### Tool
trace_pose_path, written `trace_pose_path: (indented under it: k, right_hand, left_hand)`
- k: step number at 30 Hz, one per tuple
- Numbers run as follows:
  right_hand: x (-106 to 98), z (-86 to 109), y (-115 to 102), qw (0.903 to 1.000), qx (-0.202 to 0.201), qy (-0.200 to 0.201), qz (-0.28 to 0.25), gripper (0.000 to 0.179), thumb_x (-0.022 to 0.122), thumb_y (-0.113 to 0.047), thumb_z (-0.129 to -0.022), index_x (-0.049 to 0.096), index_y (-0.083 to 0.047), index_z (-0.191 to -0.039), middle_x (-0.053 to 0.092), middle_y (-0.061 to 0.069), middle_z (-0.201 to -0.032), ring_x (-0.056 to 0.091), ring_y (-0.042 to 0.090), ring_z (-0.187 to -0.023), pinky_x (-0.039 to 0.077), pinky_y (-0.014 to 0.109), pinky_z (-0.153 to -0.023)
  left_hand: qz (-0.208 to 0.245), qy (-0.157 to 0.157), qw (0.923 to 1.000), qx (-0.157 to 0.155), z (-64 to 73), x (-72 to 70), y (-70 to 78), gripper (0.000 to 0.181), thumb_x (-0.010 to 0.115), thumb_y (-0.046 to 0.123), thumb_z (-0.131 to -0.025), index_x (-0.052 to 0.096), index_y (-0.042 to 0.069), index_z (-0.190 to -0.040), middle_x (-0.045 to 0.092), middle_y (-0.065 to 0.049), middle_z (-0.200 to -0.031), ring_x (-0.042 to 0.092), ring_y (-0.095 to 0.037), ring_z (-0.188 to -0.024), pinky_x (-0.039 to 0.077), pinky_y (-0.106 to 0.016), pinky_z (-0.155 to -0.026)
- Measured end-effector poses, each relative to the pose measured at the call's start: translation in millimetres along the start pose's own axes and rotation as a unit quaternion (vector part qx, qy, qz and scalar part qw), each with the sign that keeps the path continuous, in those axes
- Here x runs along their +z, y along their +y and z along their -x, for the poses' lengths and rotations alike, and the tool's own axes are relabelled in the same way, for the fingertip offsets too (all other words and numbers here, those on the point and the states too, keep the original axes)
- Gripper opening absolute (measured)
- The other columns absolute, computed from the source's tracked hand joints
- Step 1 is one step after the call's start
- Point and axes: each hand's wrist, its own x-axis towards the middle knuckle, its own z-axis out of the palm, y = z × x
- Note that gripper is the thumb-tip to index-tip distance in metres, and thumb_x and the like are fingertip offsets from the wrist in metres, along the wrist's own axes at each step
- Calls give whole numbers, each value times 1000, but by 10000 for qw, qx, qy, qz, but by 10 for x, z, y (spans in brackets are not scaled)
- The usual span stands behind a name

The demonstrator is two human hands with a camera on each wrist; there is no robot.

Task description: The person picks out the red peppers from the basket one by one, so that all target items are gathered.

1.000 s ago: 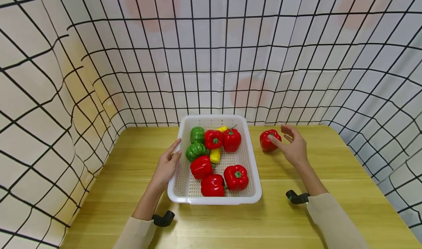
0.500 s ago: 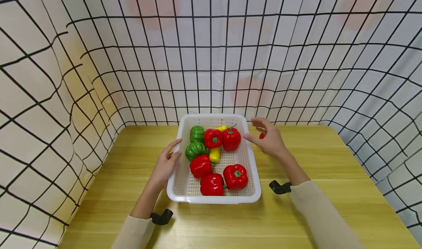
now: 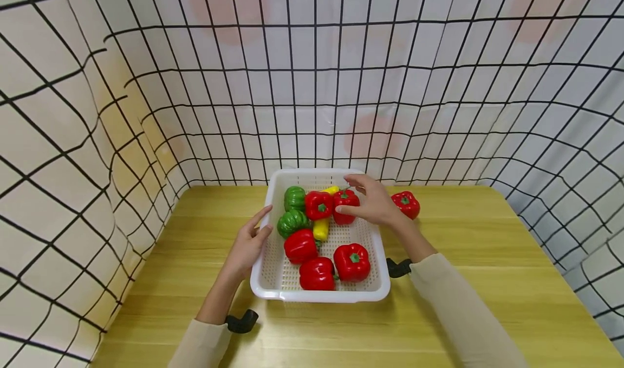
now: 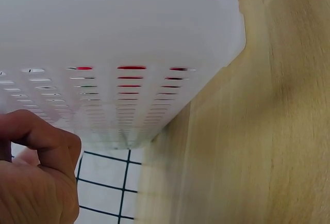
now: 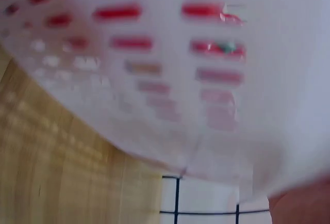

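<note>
A white plastic basket (image 3: 322, 296) with slotted walls holds several red bell peppers, two green ribbed vegetables (image 3: 292, 223) and yellow pieces (image 3: 320, 230). My left hand (image 3: 246, 247) holds the basket's left rim; in the left wrist view its bent fingers lie beside the outer wall. Over the right rim reaches my right hand (image 3: 372, 202), thumb and fingers spread above and around a red bell pepper (image 3: 344, 216) at the back right. Whether they touch it I cannot tell. The right wrist view is blurred and shows mostly the basket's outer wall (image 5: 289, 79).
Another red bell pepper (image 3: 407, 204) lies on the wooden table (image 3: 487, 259), right of the basket and just behind my right wrist. A white curtain with a black grid (image 3: 312, 86) closes in the back and sides.
My right hand has moved left, from beside the lone red bell pepper on the table to over the basket's back right part. That pepper stays on the table. The left hand keeps its place.
</note>
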Motion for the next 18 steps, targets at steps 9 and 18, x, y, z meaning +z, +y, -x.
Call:
trace_pose_path:
  k: [9,18]
  right_hand:
    - [202,-107,-36,9974,-316,-478,446,88,91,-38,-76,50,-14,-150,53,9,-150,53,33,-134,51,57,-108]
    - [352,-180,-73,9903,-562,-757,1016,87,90,-35,-77,49,-18,-152,54,5,-151,52,29,-136,47,55,-113]
  left_hand:
    - [-48,49,10000,65,-12,17,-2,51,54,18,-107,46,34,-155,66,-30,-118,71,-35,-97,64,-47,-75]
    - [30,46,10000,-14,-9,6,-1,50,54,20,-107,46,36,-154,64,-32,-120,70,-36,-98,64,-48,-76]
